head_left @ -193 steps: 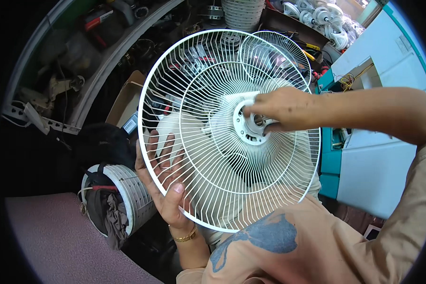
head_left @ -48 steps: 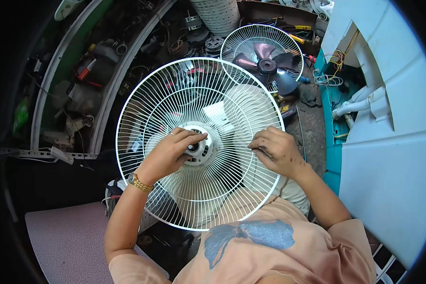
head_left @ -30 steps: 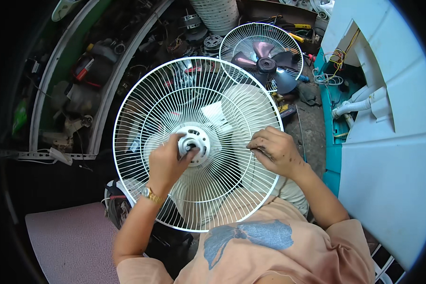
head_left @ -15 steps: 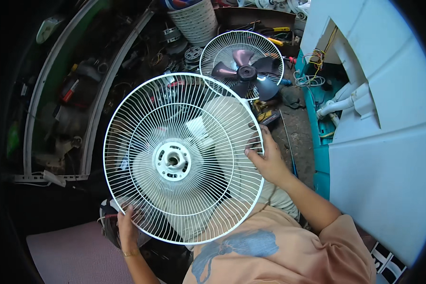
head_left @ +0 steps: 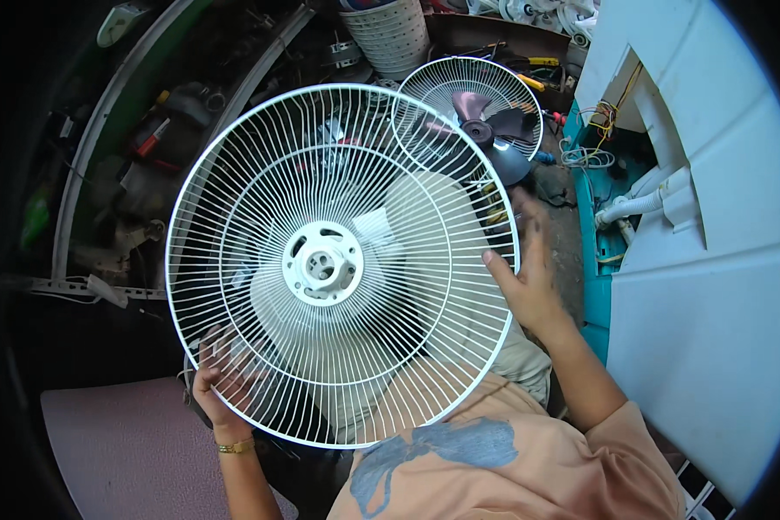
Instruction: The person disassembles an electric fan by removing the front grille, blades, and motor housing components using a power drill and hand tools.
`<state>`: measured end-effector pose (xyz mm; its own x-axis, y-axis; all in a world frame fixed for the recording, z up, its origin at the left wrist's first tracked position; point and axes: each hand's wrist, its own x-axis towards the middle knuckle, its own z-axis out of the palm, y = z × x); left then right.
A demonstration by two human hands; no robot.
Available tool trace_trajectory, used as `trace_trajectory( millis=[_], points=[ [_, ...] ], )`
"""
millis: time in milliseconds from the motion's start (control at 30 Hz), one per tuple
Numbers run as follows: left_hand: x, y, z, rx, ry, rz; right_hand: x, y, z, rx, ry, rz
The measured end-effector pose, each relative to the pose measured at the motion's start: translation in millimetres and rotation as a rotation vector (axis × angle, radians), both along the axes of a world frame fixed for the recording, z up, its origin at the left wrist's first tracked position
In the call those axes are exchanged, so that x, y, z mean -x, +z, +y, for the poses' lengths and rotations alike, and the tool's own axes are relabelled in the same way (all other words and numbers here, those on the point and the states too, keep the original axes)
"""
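A round white wire fan grille [head_left: 449, 260] with a white central hub [head_left: 322, 263] is held up over my lap. My left hand [head_left: 221, 390] grips its lower left rim, the fingers showing behind the wires. At the right rim is my right hand [head_left: 533, 282]. Its thumb lies over the edge of the wires, while the other fingers stretch upward outside the rim, apart from the thumb and blurred by motion. Behind the grille's upper right edge sits another fan grille [head_left: 529, 100] with dark blades [head_left: 475, 132], partly covered by the one I hold.
A white appliance panel [head_left: 702, 347] with a teal base [head_left: 596, 303] stands close on the right, cables and a hose in its opening. Stacked perforated white tubs [head_left: 386, 39] are at the back. A metal-framed rack [head_left: 78, 199] of parts fills the left, above a pinkish mat [head_left: 139, 442].
The grille has come closer and tilted, and its hub now looks raised. My right hand's fingers have moved off the rim to its outside. My left hand still holds on.
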<state>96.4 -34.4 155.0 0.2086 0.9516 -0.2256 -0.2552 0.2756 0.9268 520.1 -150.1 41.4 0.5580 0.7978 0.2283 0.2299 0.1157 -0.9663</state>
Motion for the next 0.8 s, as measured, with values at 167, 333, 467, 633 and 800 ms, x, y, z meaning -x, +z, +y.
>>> trace_trajectory(
  millis=[167, 333, 467, 633, 800],
  points=[
    [-25.5, 26.8, 10.3, -0.018, -0.02, 0.037, -4.1, 105.5, 43.9, -0.184, 0.159, -0.834],
    [-48.1, 66.2, 52.5, 0.008, 0.065, 0.112, 2.6, 114.5, 100.1, -0.223, 0.588, -1.095],
    [-95.6, 73.8, 94.3, -0.084, 0.071, 0.181, -24.8, 98.8, 144.0, -0.299, 0.543, -0.94],
    [-98.7, 60.1, 210.2, -0.098, 0.106, 0.214, -135.2, 86.7, 203.0, -0.56, -0.145, -0.696],
    [-146.6, 62.7, 269.4, -0.128, 0.073, 0.14, -242.9, -112.5, 263.4, 0.027, -0.438, -0.274]
  ],
)
